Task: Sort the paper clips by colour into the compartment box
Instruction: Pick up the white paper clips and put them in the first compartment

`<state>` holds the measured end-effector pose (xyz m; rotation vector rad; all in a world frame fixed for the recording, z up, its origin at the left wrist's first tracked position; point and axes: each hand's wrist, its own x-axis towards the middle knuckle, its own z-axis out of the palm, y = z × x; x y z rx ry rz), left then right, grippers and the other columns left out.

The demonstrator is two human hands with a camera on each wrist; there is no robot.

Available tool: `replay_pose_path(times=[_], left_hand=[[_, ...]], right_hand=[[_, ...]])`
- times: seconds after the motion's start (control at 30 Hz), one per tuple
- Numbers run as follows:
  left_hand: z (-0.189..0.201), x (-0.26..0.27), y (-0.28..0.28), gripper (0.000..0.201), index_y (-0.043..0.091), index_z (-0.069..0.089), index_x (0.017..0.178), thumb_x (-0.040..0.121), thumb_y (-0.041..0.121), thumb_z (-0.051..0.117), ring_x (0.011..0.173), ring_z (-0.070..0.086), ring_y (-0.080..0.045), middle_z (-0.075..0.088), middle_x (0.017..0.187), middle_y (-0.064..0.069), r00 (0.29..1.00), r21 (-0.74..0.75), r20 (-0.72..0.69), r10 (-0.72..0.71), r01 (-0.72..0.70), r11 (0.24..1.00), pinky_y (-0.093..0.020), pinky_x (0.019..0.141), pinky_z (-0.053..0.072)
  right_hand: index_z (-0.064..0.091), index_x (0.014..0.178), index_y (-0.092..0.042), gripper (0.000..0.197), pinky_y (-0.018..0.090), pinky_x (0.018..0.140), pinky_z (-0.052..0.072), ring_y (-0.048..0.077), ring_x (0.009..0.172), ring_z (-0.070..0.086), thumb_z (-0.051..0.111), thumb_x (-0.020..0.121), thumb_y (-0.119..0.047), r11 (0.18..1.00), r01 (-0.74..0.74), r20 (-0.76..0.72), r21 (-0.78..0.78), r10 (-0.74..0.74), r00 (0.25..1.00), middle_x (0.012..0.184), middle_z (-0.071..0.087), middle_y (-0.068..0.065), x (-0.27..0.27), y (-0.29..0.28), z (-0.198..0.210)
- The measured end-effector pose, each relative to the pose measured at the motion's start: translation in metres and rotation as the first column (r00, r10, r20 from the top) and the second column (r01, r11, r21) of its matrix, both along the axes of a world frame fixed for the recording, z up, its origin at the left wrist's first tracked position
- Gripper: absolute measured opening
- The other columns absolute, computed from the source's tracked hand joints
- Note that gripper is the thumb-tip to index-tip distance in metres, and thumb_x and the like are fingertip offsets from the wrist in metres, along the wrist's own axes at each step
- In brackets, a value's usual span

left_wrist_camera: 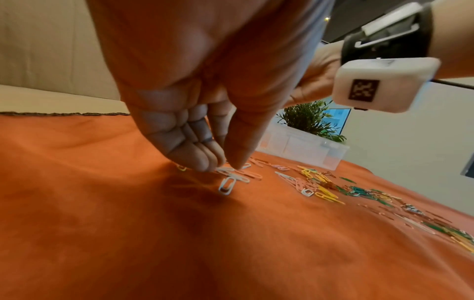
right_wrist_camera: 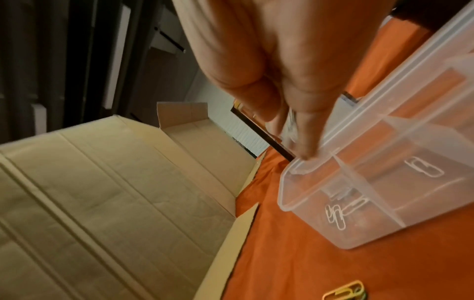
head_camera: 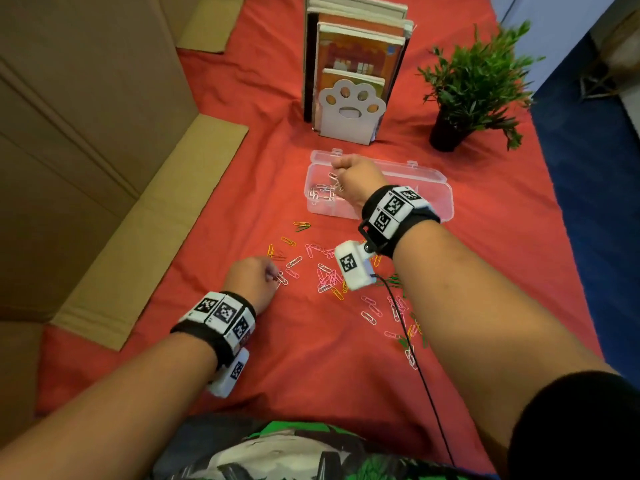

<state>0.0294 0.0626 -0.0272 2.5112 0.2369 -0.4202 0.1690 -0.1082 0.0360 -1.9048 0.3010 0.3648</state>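
Over the left end compartment of the clear compartment box (head_camera: pixel 332 212) (right_wrist_camera: pixel 284 182), my right hand (head_camera: pixel 349 174) (right_wrist_camera: pixel 295 130) pinches white paper clips (head_camera: pixel 333 178). Several white clips (head_camera: pixel 322 192) (right_wrist_camera: pixel 336 215) lie in that compartment, and one more (right_wrist_camera: pixel 423 167) lies in the compartment beside it. Loose pink, white, yellow and green clips (head_camera: pixel 329 275) (left_wrist_camera: pixel 315 182) are scattered on the red cloth in front of the box. At the pile's left edge, my left hand (head_camera: pixel 256 275) (left_wrist_camera: pixel 227 164) pinches a white clip (head_camera: pixel 282 279) (left_wrist_camera: pixel 225 169) on the cloth, thumb against fingertips.
Books held by a white paw-shaped bookend (head_camera: pixel 349 109) stand behind the box, and a potted plant (head_camera: pixel 474 84) is at the back right. A big cardboard box (head_camera: pixel 86 133) lines the left side. A black cable (head_camera: pixel 426 375) trails under my right forearm.
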Motion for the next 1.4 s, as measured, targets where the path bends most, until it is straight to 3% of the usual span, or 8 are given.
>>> replay_pose_path(times=[0.13, 0.27, 0.5, 0.77, 0.9, 1.07, 1.27, 1.4], left_hand=[[-0.004, 0.000, 0.007, 0.015, 0.014, 0.070, 0.081, 0.072, 0.005, 0.062, 0.082, 0.066, -0.024, 0.072, 0.081, -0.007, 1.000, 0.005, -0.021, -0.021, 0.021, 1.000, -0.025, 0.075, 0.046], [-0.003, 0.000, 0.011, 0.015, 0.018, 0.068, 0.079, 0.066, 0.016, 0.074, 0.080, 0.065, -0.019, 0.068, 0.077, 0.000, 0.994, 0.014, -0.104, -0.030, 0.032, 0.999, -0.028, 0.078, 0.052], [-0.006, 0.003, 0.011, 0.012, 0.017, 0.067, 0.078, 0.068, 0.015, 0.073, 0.080, 0.065, -0.020, 0.067, 0.074, 0.002, 0.993, 0.016, -0.108, -0.047, 0.049, 0.999, -0.031, 0.078, 0.053], [-0.010, 0.002, 0.010, 0.015, 0.016, 0.067, 0.080, 0.071, 0.008, 0.057, 0.087, 0.065, -0.026, 0.072, 0.084, -0.008, 0.996, 0.014, -0.073, -0.044, 0.045, 0.999, -0.032, 0.080, 0.052], [-0.006, 0.004, 0.008, 0.016, 0.014, 0.068, 0.089, 0.077, 0.013, 0.057, 0.091, 0.061, -0.029, 0.069, 0.090, -0.011, 0.999, -0.034, -0.030, -0.015, 0.014, 0.999, -0.030, 0.079, 0.045], [0.006, 0.026, 0.003, 0.017, 0.008, 0.069, 0.085, 0.085, 0.022, 0.060, 0.080, 0.054, -0.022, 0.055, 0.081, -0.008, 0.987, -0.181, 0.158, -0.019, 0.048, 0.982, -0.025, 0.071, 0.036], [0.026, 0.073, -0.018, 0.013, 0.011, 0.069, 0.089, 0.085, 0.020, 0.061, 0.124, 0.050, -0.013, 0.049, 0.140, -0.003, 0.926, -0.192, 0.284, -0.249, 0.310, 0.931, -0.012, 0.097, 0.029], [0.020, 0.089, -0.028, 0.018, 0.013, 0.068, 0.100, 0.087, 0.020, 0.057, 0.128, 0.048, -0.015, 0.045, 0.144, -0.002, 0.915, -0.089, 0.200, -0.351, 0.374, 0.923, -0.018, 0.102, 0.033]], right_hand=[[0.066, 0.111, -0.008, 0.037, 0.036, 0.097, 0.048, 0.029, 0.112, 0.059, 0.044, 0.084, 0.005, 0.900, -0.089, 0.070, -0.427, 0.131, 0.989, 0.119, 0.065, 0.011, 0.009, -0.007, 0.002], [0.068, 0.107, -0.012, 0.033, 0.044, 0.095, 0.049, 0.034, 0.110, 0.058, 0.047, 0.083, -0.005, 0.557, -0.220, -0.030, -0.801, 0.329, 0.944, 0.115, 0.066, 0.013, 0.008, -0.036, -0.007], [0.066, 0.097, -0.018, 0.039, 0.042, 0.091, 0.029, 0.029, 0.115, 0.039, 0.030, 0.089, -0.031, 0.178, -0.347, -0.215, -0.921, 0.513, 0.831, 0.106, 0.064, 0.003, 0.002, -0.024, -0.023], [0.059, 0.107, -0.021, 0.033, 0.048, 0.103, 0.021, 0.033, 0.125, 0.032, 0.032, 0.089, -0.022, 0.329, -0.531, -0.412, -0.781, 0.369, 0.833, 0.124, 0.055, 0.004, 0.008, -0.015, -0.021], [0.052, 0.084, -0.025, 0.023, 0.047, 0.103, 0.023, 0.030, 0.125, 0.034, 0.029, 0.087, -0.027, 0.375, -0.462, -0.344, -0.804, 0.340, 0.875, 0.118, 0.058, 0.000, 0.008, -0.016, -0.021], [0.055, 0.118, -0.025, 0.045, 0.053, 0.108, 0.017, 0.028, 0.133, 0.027, 0.022, 0.092, -0.041, 0.339, -0.524, -0.359, -0.781, 0.443, 0.822, 0.134, 0.050, 0.005, -0.002, -0.020, -0.019], [0.048, 0.127, -0.028, 0.045, 0.054, 0.112, 0.008, 0.026, 0.137, 0.022, 0.020, 0.094, -0.042, 0.339, -0.587, -0.399, -0.735, 0.484, 0.779, 0.140, 0.045, 0.001, -0.007, -0.021, -0.017], [0.045, 0.129, -0.036, 0.045, 0.055, 0.113, 0.005, 0.027, 0.139, 0.019, 0.023, 0.093, -0.050, 0.347, -0.639, -0.463, -0.686, 0.469, 0.752, 0.144, 0.040, -0.004, -0.006, -0.021, -0.017]])
